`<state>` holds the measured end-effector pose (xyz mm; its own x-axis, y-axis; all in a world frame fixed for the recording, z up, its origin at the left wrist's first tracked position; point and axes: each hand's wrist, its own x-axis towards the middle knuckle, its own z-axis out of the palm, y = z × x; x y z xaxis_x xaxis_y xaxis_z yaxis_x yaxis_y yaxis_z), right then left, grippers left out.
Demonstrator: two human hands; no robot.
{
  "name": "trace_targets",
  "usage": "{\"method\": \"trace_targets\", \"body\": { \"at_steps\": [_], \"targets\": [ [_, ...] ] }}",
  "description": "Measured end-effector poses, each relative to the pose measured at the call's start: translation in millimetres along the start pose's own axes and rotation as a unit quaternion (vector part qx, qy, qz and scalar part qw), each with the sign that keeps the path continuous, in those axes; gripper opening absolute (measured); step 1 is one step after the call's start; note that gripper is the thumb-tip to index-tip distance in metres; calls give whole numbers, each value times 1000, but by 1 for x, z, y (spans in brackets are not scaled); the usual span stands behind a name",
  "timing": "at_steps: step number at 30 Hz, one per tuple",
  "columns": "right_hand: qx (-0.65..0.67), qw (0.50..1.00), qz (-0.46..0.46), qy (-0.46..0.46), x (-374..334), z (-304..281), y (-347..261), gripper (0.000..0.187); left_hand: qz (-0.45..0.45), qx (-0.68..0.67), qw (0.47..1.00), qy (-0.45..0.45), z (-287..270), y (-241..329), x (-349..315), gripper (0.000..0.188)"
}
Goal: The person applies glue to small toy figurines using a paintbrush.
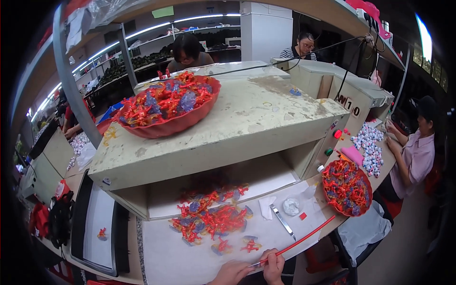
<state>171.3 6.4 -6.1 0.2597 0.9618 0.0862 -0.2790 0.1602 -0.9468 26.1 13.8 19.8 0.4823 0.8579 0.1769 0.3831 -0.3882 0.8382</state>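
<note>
At the front edge of the white-covered worktop, my right hand (273, 268) is closed around a long thin red rod (304, 237), whose far end slants up to the right. Beside it, my left hand (231, 273) has its fingers pressed together at the rod's near tip; what they pinch is hidden or too small to name. Just beyond my hands lie two small red, yellow and purple plastic figures (251, 244). Behind them is a heap of similar figures (213, 218), reaching into the opening of a cream box-shaped machine (213, 149).
Tweezers (283, 223) and a crumpled white wad (290, 206) lie on the right. A red bowl of figures (346, 187) stands beyond; another large red bowl (168, 124) tops the machine. A black tray (99, 223) is left. A co-worker (415, 147) sits at right.
</note>
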Motion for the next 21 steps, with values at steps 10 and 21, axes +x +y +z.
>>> {"method": "trace_targets", "body": {
  "at_steps": [10, 21],
  "targets": [
    [161, 985, -19, -59, 3, -3, -5, 26, 20, -56, 998, -20, 2, -6, -7, 17],
    [107, 993, 37, 29, 4, 4, -15, 5, -57, -128, 990, 1, -3, 6, -2, 20]
  ]
}}
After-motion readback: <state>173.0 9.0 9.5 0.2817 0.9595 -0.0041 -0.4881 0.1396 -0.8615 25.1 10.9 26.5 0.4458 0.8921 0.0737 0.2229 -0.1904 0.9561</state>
